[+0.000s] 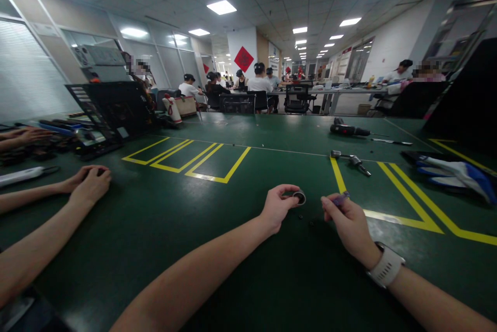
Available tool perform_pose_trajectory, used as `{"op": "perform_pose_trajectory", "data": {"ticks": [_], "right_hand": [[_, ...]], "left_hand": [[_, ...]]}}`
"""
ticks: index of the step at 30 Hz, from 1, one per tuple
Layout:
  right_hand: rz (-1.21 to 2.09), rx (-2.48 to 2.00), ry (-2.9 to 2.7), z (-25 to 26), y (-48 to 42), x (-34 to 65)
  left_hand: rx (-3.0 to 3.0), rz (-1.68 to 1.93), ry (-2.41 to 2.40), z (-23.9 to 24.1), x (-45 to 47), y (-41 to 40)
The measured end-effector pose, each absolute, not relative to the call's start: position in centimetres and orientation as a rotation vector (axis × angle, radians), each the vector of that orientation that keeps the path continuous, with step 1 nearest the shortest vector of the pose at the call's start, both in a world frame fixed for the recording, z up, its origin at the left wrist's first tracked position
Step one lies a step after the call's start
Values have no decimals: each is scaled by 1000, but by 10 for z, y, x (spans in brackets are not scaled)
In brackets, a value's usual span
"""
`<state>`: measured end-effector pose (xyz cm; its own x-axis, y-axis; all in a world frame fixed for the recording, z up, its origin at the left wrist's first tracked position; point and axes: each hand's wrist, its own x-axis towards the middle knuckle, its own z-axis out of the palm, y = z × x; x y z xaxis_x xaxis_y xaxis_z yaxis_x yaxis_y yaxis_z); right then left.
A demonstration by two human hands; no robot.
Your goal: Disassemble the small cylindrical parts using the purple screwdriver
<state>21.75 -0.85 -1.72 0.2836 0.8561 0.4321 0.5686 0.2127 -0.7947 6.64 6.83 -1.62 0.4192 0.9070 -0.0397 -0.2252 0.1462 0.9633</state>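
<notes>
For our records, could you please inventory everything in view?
ring: one, grey, left hand
small piece: one, purple, right hand
small parts: two, dark, between hands
table: one, green, foreground
power tool: one, black, rear right
metal tool: one, silver, nearer
gloves: uncounted, blue and white, right
tape strips: several, yellow, table
co-workers' hands: several, bare, left
people, chairs: several, mixed, background
other equipment: uncounted, black, left
watch: one, pale, right wrist
own hands: two, bare, front

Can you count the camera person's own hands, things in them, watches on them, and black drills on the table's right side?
Hands: 2 (left hand, right hand)
Held things: 2 (ring-shaped piece, purple piece)
Watch: 1
Black drill: 1
Total: 6
</notes>
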Motion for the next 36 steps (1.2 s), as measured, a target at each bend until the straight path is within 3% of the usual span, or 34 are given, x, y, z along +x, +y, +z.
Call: {"op": "perform_pose_trajectory", "data": {"ticks": [15,36], "right_hand": [[260,-1489,-1426,-15,-7,215],[-67,-1142,-1807,-19,-13,206]], "left_hand": [[1159,950,772,-21,65,72],[1187,1143,776,-24,70,71]]}}
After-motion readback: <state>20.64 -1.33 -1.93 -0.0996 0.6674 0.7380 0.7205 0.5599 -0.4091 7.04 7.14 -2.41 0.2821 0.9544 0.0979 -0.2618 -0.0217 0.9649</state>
